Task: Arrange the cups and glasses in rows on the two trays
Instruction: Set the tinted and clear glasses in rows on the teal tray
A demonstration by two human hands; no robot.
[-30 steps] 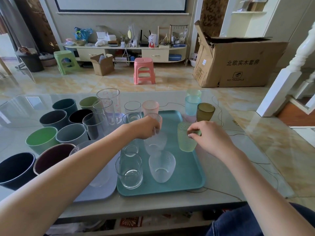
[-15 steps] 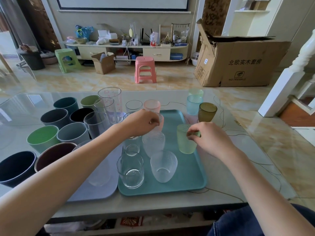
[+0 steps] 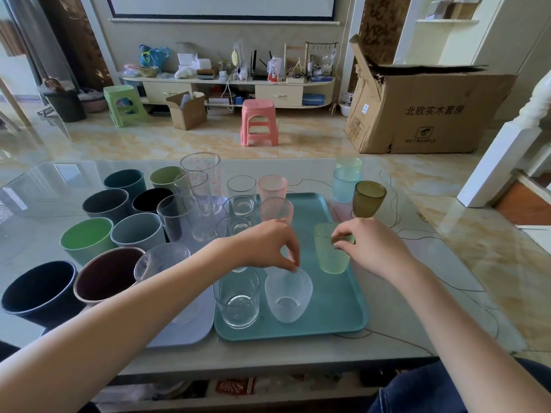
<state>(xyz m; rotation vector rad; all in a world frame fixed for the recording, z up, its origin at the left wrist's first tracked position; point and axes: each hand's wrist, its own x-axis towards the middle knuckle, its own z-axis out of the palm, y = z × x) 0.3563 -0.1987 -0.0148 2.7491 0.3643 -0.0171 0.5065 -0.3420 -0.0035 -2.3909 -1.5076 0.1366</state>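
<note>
On the teal tray (image 3: 343,308) stand clear tumblers, a pink glass (image 3: 275,208), and a frosted glass (image 3: 287,293) at the near end. My left hand (image 3: 265,245) hovers over the tray's middle with fingers curled down, pinching the rim of a second frosted glass that is mostly hidden under it. The fingertips are just at the near frosted glass's far rim. My right hand (image 3: 372,248) pinches the rim of a green textured glass (image 3: 329,257), upright on the tray's right side. A lavender tray (image 3: 179,335) lies to the left, partly under my left forearm.
Several opaque cups (image 3: 86,239) and tall clear glasses (image 3: 199,186) crowd the glass table left of the teal tray. A blue glass (image 3: 346,183) and an olive goblet (image 3: 368,198) stand on the table past the tray's right corner. A thin wire loops across the tabletop on the right.
My left hand has come nearer to me along the tray's middle, keeping over the frosted glass. My right hand still holds the green glass, which has barely shifted.
</note>
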